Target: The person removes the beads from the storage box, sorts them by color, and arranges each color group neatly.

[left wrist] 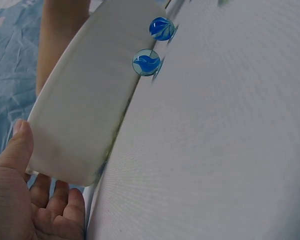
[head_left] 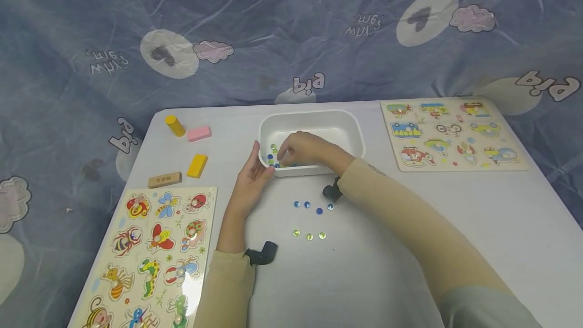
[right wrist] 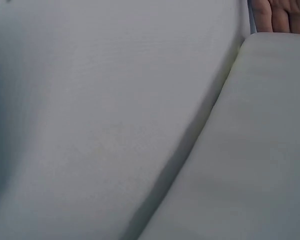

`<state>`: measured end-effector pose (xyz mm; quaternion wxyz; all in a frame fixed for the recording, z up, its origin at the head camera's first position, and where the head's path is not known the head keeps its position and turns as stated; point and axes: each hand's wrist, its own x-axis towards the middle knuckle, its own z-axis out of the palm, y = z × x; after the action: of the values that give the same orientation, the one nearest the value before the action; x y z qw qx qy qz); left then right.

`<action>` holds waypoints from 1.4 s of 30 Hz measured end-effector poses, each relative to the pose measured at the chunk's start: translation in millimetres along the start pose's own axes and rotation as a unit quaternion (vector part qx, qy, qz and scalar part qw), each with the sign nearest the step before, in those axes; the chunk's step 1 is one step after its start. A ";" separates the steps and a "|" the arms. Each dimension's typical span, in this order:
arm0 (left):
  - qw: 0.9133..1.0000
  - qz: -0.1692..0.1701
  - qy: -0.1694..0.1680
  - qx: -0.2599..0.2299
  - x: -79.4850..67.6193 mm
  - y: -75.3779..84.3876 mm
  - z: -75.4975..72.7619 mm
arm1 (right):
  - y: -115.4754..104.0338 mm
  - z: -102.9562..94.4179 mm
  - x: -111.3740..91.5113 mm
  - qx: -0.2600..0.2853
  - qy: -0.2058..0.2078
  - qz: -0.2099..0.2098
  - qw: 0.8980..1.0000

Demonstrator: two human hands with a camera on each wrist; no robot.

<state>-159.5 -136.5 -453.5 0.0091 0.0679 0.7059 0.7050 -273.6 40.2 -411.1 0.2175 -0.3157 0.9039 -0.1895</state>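
Note:
A white plastic tray (head_left: 314,121) stands at the table's back middle, with several blue and yellow-green glass marbles (head_left: 274,149) gathered in its near left corner. My left hand (head_left: 249,180) holds that corner, thumb along the front rim and fingers along the left side. Inside the tray, my right hand (head_left: 301,149) reaches down with bent fingers among the marbles; whether it pinches one I cannot tell. On the table before the tray lie several blue marbles (head_left: 319,211) in a loose row and three yellow-green marbles (head_left: 309,236) nearer me. Two blue marbles (left wrist: 147,62) show close to the tray wall in the left wrist view.
An insect puzzle board (head_left: 150,262) lies at the near left, a vehicle puzzle board (head_left: 451,135) at the back right. Left of the tray are a yellow cylinder (head_left: 175,125), a pink block (head_left: 199,133), a yellow block (head_left: 197,166) and a wooden block (head_left: 165,180).

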 end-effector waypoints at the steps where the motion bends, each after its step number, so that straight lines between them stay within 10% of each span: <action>1: 1.000 -0.001 0.000 -0.001 0.1 0.0 0.3 | 0.0 -0.2 -0.6 -0.002 -0.001 0.003 1.000; 16: 1.000 -0.010 0.009 0.022 -1.2 0.3 4.6 | 4.6 -19.5 -23.0 -0.033 0.034 -0.031 0.998; 26: 0.999 -0.008 0.011 0.032 -2.0 0.7 4.4 | 3.8 -30.6 -80.4 -0.034 0.089 -0.035 0.995; 42: 1.000 -0.001 0.016 0.024 -2.1 -0.3 4.6 | 18.7 23.7 -168.4 -0.004 0.050 0.004 0.999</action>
<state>-157.0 -132.1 -454.1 -0.0033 0.0565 0.7224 0.6891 -151.7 158.9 -393.8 0.1715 -0.3034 0.9156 -0.2003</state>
